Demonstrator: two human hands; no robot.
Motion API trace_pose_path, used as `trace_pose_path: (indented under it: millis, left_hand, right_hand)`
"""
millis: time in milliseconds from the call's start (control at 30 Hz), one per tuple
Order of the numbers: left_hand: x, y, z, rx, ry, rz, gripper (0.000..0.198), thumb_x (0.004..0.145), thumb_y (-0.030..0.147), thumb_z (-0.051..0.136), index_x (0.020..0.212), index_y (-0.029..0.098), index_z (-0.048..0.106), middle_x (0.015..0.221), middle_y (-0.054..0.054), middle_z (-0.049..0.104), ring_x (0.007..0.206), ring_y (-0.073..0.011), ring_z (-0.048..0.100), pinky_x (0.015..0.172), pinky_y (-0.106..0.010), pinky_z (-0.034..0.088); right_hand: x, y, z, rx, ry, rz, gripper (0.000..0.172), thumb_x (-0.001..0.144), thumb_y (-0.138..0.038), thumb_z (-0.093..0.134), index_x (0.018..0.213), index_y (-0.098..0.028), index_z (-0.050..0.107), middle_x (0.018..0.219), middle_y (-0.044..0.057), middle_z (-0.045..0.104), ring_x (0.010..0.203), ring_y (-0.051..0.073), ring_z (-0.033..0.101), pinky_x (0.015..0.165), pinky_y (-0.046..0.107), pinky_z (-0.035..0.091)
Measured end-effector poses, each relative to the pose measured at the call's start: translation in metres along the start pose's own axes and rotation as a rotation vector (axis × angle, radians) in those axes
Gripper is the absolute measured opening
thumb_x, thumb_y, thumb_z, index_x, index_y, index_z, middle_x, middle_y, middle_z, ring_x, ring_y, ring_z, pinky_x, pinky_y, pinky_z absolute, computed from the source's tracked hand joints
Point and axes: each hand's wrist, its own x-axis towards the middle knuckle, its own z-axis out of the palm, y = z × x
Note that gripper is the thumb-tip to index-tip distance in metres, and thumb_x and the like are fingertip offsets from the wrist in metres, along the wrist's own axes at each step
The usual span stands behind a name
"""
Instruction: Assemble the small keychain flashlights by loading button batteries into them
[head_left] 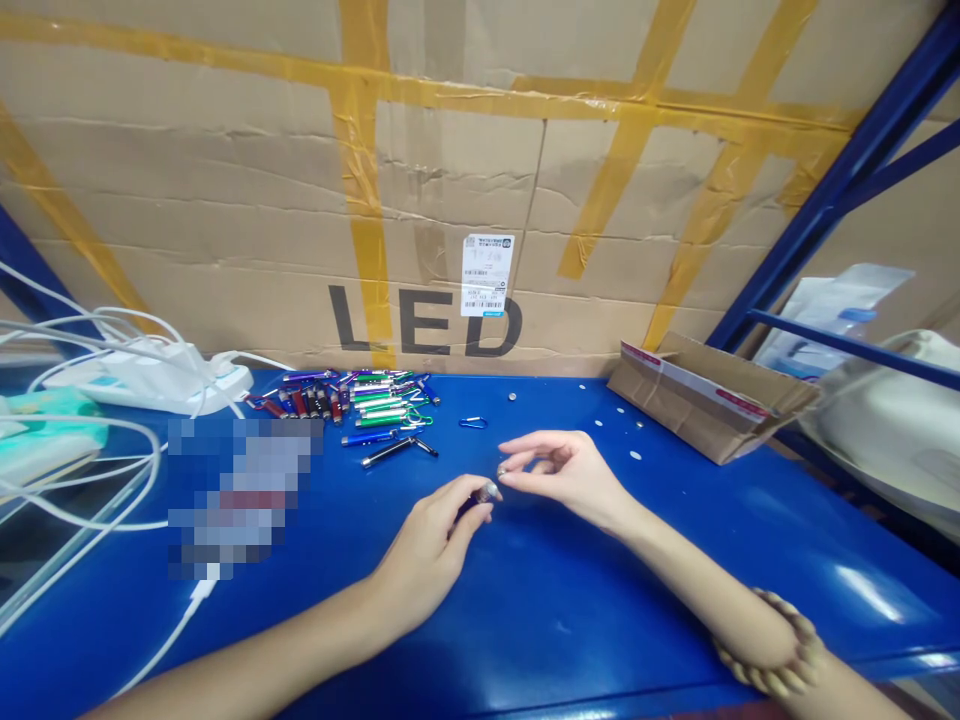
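My left hand (442,525) is closed around a small dark keychain flashlight (489,491), whose silvery end points up to the right; most of its body is hidden by my fingers. Just right of that end, my right hand (566,475) pinches a tiny silvery button cell (502,472) between thumb and fingertips. Beyond my hands lies a blue carabiner clip (473,422), with another small silvery cell (512,397) behind it. A group of keychain flashlights (382,410) in green, blue, red and black rests at the back left, and a black one (388,452) lies nearest me.
An open cardboard box (686,400) stands at the back right, with several small white discs (635,456) beside it. To the left are a white power strip (150,375), tangled cables and a blurred-out item (251,495). A large taped carton (420,200) closes off the back.
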Motion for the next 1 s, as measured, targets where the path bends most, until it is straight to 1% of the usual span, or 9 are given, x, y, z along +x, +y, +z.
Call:
trace_pose_path:
  millis: [133,300,433,533,600,667,767,900,1000]
  left_hand:
    - [-0.001,-0.003,0.0,0.07,0.009,-0.003,0.019,0.09,0.025,0.038,0.094,0.02,0.056,0.078,0.0,0.061,0.074,-0.0156,0.054,0.07,-0.025,0.04]
    - [0.0,-0.005,0.0,0.068,0.035,0.008,0.022,0.09,0.025,0.037,0.095,0.019,0.057,0.077,-0.001,0.06,0.071,-0.0155,0.053,0.067,-0.024,0.039]
    - [0.0,-0.005,0.0,0.039,0.025,0.034,0.02,0.09,0.023,0.035,0.095,0.021,0.055,0.077,0.0,0.058,0.07,-0.015,0.052,0.067,-0.024,0.038]
    - [0.0,-0.005,0.0,0.012,0.034,-0.002,0.017,0.09,0.023,0.034,0.092,0.021,0.051,0.077,0.001,0.056,0.073,-0.0148,0.051,0.069,-0.025,0.037]
    - [0.0,-0.006,0.0,-0.024,0.098,-0.066,0.014,0.09,0.024,0.034,0.093,0.021,0.048,0.077,0.001,0.054,0.073,-0.0146,0.05,0.07,-0.026,0.036]
    - [0.001,-0.007,-0.001,-0.071,0.179,-0.129,0.014,0.091,0.027,0.033,0.093,0.021,0.045,0.077,0.001,0.053,0.071,-0.0143,0.05,0.07,-0.026,0.037]
    - [0.002,-0.008,-0.001,-0.115,0.237,-0.162,0.014,0.091,0.031,0.033,0.092,0.021,0.043,0.077,0.002,0.051,0.068,-0.0138,0.048,0.068,-0.026,0.037]
    - [0.002,-0.005,0.0,-0.129,0.193,-0.135,0.012,0.09,0.029,0.035,0.092,0.021,0.043,0.076,0.001,0.053,0.07,-0.0138,0.049,0.071,-0.026,0.037]
    - [0.0,-0.003,0.001,-0.112,0.148,-0.115,0.012,0.089,0.028,0.035,0.093,0.021,0.044,0.077,0.001,0.054,0.072,-0.0141,0.05,0.072,-0.026,0.037]
  right_hand:
    - [-0.006,-0.004,0.002,-0.15,-0.007,-0.179,0.026,0.064,-0.024,0.074,0.089,-0.017,0.071,0.073,0.004,0.072,0.062,0.013,0.066,0.052,0.019,0.051]
    - [-0.009,-0.008,0.005,-0.258,-0.083,-0.283,0.025,0.07,-0.022,0.069,0.095,-0.019,0.07,0.077,0.003,0.072,0.065,0.012,0.066,0.055,0.02,0.051]
    - [-0.009,-0.008,0.008,-0.22,-0.135,-0.236,0.027,0.071,-0.023,0.068,0.098,-0.019,0.068,0.08,0.003,0.071,0.069,0.012,0.065,0.053,0.018,0.05]
    - [-0.006,-0.007,0.005,-0.211,-0.102,-0.203,0.029,0.07,-0.027,0.069,0.098,-0.018,0.068,0.079,0.003,0.07,0.068,0.012,0.065,0.051,0.018,0.049]
    - [-0.004,-0.006,0.0,-0.303,-0.038,-0.231,0.027,0.07,-0.03,0.069,0.095,-0.019,0.068,0.079,0.004,0.069,0.068,0.013,0.063,0.05,0.019,0.047]
    - [-0.002,-0.004,-0.005,-0.464,-0.007,-0.257,0.027,0.07,-0.032,0.07,0.093,-0.019,0.07,0.082,0.004,0.067,0.067,0.012,0.06,0.05,0.02,0.045]
    - [0.001,0.002,-0.006,-0.682,-0.067,-0.224,0.029,0.068,-0.037,0.071,0.094,-0.022,0.071,0.085,0.003,0.065,0.062,0.011,0.056,0.051,0.021,0.042]
    - [0.001,0.011,0.002,-0.815,-0.171,-0.168,0.019,0.075,-0.037,0.065,0.09,-0.027,0.072,0.084,0.0,0.065,0.062,0.009,0.056,0.055,0.021,0.039]
    - [0.001,0.014,0.008,-0.831,-0.177,-0.156,0.015,0.077,-0.034,0.063,0.087,-0.026,0.072,0.082,0.0,0.065,0.063,0.009,0.056,0.053,0.02,0.036]
